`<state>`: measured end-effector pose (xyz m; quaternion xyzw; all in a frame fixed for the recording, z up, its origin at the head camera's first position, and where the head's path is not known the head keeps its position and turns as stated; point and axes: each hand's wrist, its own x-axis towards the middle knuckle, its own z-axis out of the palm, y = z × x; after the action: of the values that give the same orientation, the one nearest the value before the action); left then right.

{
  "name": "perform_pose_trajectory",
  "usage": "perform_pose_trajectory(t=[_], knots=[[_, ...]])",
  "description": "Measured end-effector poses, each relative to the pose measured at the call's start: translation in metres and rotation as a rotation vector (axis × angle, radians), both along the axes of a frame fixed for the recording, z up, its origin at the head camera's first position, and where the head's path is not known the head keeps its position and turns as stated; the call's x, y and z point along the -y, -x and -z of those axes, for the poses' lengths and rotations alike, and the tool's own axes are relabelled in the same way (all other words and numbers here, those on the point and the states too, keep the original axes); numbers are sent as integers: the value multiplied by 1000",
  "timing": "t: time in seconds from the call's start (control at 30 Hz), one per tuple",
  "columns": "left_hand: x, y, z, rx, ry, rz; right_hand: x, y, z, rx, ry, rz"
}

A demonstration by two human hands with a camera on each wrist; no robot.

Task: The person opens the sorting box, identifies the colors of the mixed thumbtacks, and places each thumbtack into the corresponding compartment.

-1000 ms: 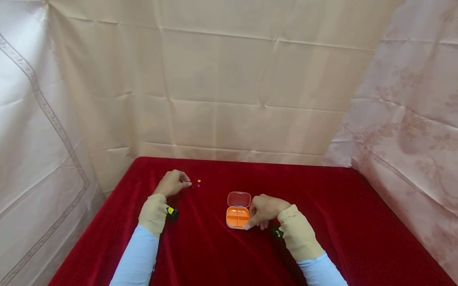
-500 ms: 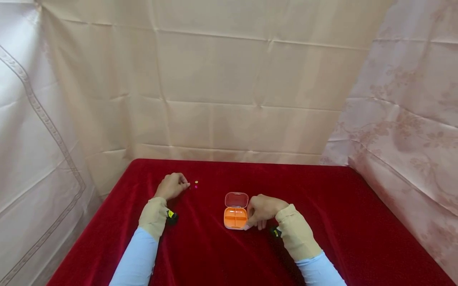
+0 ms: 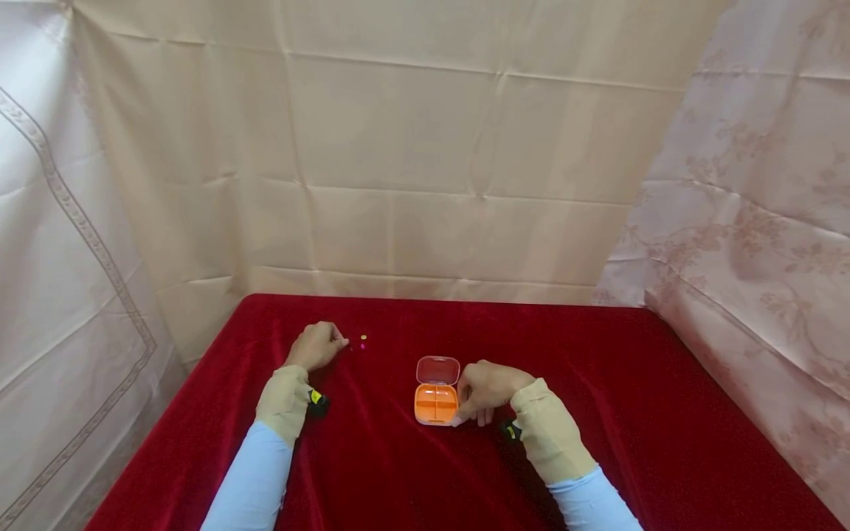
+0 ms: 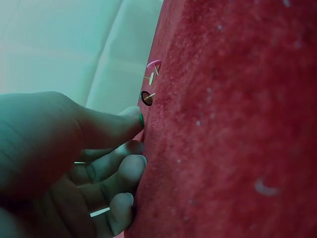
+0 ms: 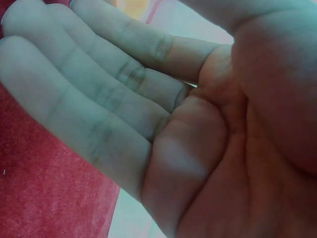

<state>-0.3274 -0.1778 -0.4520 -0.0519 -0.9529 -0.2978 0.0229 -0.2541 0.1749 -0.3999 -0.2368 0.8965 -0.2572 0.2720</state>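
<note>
Seen on a worktop (image 3: 598, 383) draped in red velvet cloth: a small orange pill box (image 3: 436, 403), lid (image 3: 438, 369) swung open and tilted back at its far edge, dividers showing inside. Steadied at its right side by the right hand (image 3: 488, 391), fingers straight and relaxed in the wrist view, fingertips touching the box's near right corner. Well apart to the left, the left hand (image 3: 316, 345) rested on the cloth with fingers curled, thumb (image 4: 116, 126) and forefinger pinched on a green-headed pushpin (image 4: 141, 120) at the cloth's surface. Just beyond those fingertips lay a few loose pushpins (image 4: 151, 79), pink, pale and dark-headed, close together. Backed by cream curtains (image 3: 425, 147) on all sides.
</note>
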Motion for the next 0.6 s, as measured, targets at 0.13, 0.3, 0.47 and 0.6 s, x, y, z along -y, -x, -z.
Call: perform_pose_trajectory(t=[0.13, 0.3, 0.47, 0.6], knots=[[2, 1, 2, 8, -25, -2, 0, 0, 1, 3, 3, 2], [7, 3, 6, -23, -59, -25, 0, 0, 1, 1, 1, 3], [7, 4, 6, -22, -71, -38, -1, 0, 1, 0, 4, -1], [7, 2, 4, -23, -81, -18, -1, 0, 1, 4, 7, 2]])
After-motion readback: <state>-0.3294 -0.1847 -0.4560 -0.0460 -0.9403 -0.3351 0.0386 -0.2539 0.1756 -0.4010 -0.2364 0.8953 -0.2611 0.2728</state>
